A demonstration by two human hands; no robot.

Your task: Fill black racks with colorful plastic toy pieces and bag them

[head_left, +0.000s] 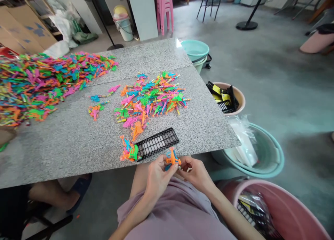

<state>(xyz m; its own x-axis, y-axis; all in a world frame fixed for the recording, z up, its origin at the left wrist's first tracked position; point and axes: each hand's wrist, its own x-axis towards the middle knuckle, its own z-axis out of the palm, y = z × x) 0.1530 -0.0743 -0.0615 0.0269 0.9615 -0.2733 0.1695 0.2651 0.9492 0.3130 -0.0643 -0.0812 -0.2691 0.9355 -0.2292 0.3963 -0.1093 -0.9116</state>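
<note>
Just past the table's front edge, my left hand point(161, 173) is closed on small plastic toys point(172, 157), an orange one with some blue behind it. My right hand point(194, 172) meets their right side, thumb and fingers pinched together near a small whitish end. What exactly those fingertips grip is hidden. Directly beyond my hands lies a narrow black mesh basket point(171, 137) on the speckled tabletop. A small bunch of orange, blue and green toys point(128, 149) touches its left end. Farther back spreads a loose pile of similar bright toys point(153, 99).
A much larger toy heap point(52, 79) covers the table's left. Beside the right edge stand a pink tub point(292, 201), a teal tub point(276, 153) with plastic bags, and a beige bucket point(241, 99) of black baskets. Another person's leg point(52, 194) shows under the table at left.
</note>
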